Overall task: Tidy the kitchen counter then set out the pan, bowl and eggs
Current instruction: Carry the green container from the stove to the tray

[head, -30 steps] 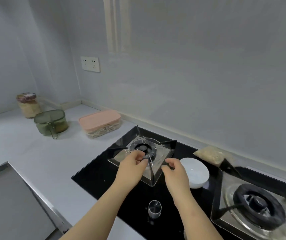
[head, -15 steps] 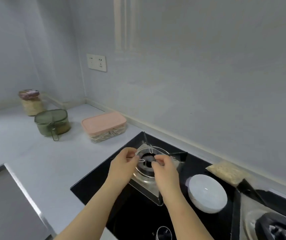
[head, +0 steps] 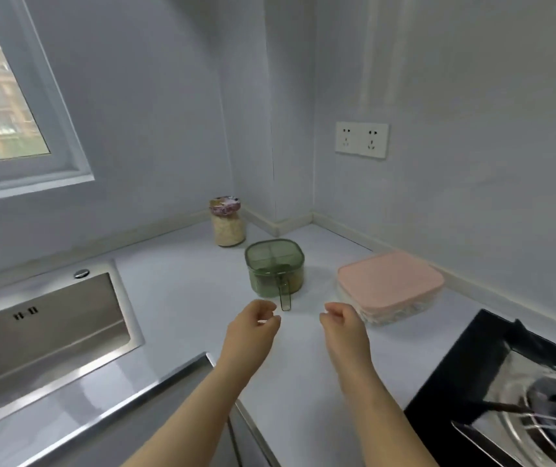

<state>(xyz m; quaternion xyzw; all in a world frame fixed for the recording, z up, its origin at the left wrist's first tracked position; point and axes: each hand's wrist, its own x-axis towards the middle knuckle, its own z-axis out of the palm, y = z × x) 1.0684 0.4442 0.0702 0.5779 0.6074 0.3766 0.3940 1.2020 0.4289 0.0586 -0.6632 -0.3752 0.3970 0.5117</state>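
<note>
Desk [head: 185, 298], two hands, three containers.
Left hand [head: 251, 328], right hand [head: 342, 326]: fingers loosely curled, holding nothing; green container [head: 274, 267] just farther, pink-lidded box [head: 389, 281] right, jar [head: 227, 222] far.

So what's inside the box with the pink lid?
Something pale shows through the clear side of the box, too blurred to name. The pink lid covers the top, hiding the rest.

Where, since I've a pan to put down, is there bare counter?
Bare counter lies between the sink and the green container, and in front of the pink-lidded box up to the stove. Crowded: the back corner, with jar, container and box.
</note>
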